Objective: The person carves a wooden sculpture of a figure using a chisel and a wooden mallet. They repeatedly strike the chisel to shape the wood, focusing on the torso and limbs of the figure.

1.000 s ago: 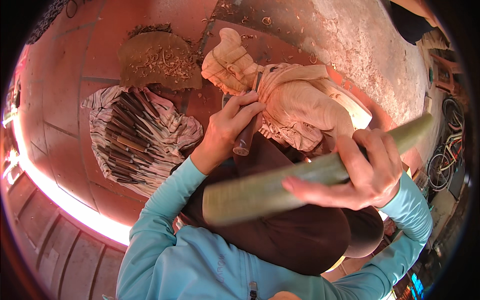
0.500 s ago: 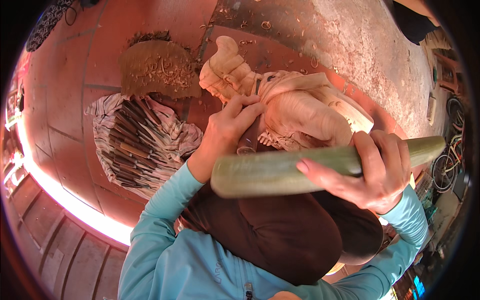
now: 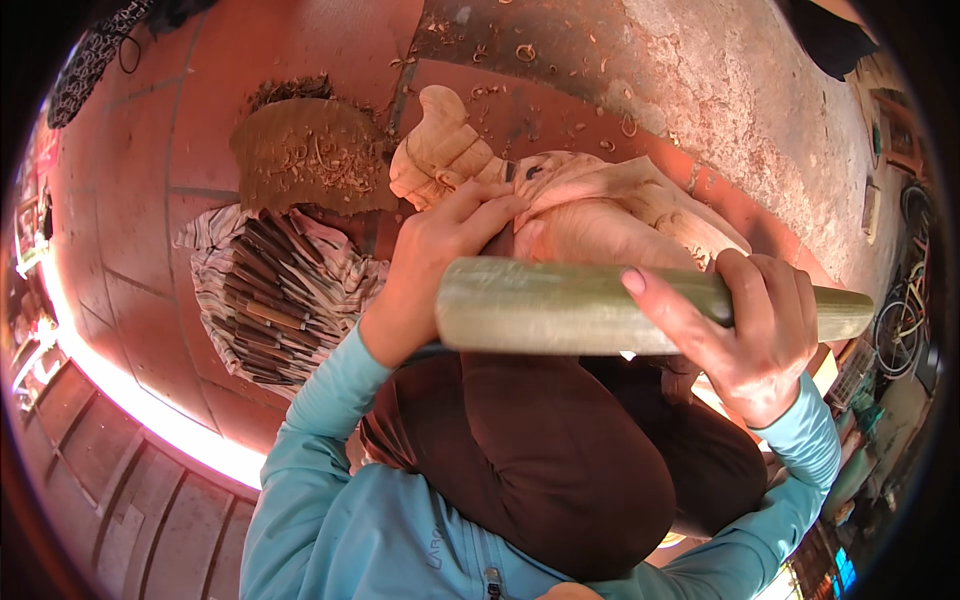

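A pale carved wooden figure [image 3: 590, 235] lies on its side in front of my knees, its head with a tall curved top pointing left. My left hand [image 3: 425, 260] is closed around the dark handle of a chisel [image 3: 500, 243], whose blade points at the figure's neck and shoulder. In my right hand [image 3: 765, 345] is a thick greenish wooden mallet [image 3: 570, 310], held level with the thumb along its side. Its blunt left end is in front of the chisel's butt and hides it; whether they touch I cannot tell. The mallet also covers the figure's lower side.
Left of my left forearm, several carving tools [image 3: 265, 310] with dark handles lie on a striped cloth [image 3: 215, 260]. Beyond it is a brown board [image 3: 315, 150] strewn with shavings. Red floor tiles [image 3: 130, 230] meet rough concrete [image 3: 720, 110]. A bicycle [image 3: 900, 330] stands far right.
The mallet has moved up and slightly right in view, now covering the chisel's butt, which showed before. My left hand still grips the chisel near the figure's neck.
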The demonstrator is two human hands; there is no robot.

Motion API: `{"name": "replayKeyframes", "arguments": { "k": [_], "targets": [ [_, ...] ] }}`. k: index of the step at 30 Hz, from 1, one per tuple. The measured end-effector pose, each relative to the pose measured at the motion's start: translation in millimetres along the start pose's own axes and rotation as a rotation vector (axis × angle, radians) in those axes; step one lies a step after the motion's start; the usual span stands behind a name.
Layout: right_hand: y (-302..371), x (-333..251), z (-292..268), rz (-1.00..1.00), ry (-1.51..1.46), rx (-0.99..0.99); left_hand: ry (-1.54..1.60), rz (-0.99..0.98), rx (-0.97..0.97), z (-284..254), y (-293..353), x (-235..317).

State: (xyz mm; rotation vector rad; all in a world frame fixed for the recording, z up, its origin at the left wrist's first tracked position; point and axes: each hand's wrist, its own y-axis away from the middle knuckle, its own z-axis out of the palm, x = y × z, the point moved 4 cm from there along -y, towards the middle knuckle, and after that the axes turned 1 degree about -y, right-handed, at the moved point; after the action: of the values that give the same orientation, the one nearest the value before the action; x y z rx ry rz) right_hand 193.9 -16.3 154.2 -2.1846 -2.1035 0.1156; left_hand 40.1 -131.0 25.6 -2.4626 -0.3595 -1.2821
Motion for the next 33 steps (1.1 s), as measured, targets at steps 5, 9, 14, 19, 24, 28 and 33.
{"name": "replayKeyframes", "arguments": {
  "k": [5,9,14,19,24,28,33],
  "targets": [
    [14,5,9,0.003,-0.142,-0.012,0.187,0.400,0.170,10,3,-4],
    [27,7,14,0.072,-0.308,-0.048,0.529,0.732,0.220,21,12,-3],
    [26,7,14,0.118,-0.367,-0.029,0.572,0.630,0.138,32,12,-6],
    [26,3,9,0.114,-0.328,0.063,0.594,0.612,0.183,34,7,-6],
    [24,4,12,0.006,-0.286,0.282,0.592,0.527,0.246,33,4,-7],
    [16,5,10,0.062,-0.139,0.169,0.597,0.413,0.265,30,-7,-3],
    [20,7,13,0.131,-0.141,0.288,0.573,0.333,0.294,30,-15,-4]
  ]
}}
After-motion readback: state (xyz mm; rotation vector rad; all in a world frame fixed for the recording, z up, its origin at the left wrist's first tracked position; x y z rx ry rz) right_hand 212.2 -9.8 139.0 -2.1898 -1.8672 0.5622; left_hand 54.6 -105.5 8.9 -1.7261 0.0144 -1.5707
